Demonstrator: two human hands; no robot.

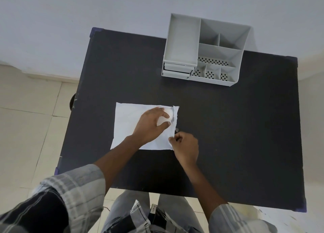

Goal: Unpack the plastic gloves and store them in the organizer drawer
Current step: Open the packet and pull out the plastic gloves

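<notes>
My left hand [150,124] grips the soft, light glove bundle [165,117]; my right hand [185,146] pinches the thin packet [126,122] edge.

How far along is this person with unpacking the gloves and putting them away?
Early on. Nothing looks done: the grey plastic desk organizer at the far side of the black table has its small front drawers shut. In hand: the left hand presses on the flat white packet, over a whitish bundle, while the right hand pinches its near right corner. Left: taking the gloves out, opening a drawer, storing them.
</notes>
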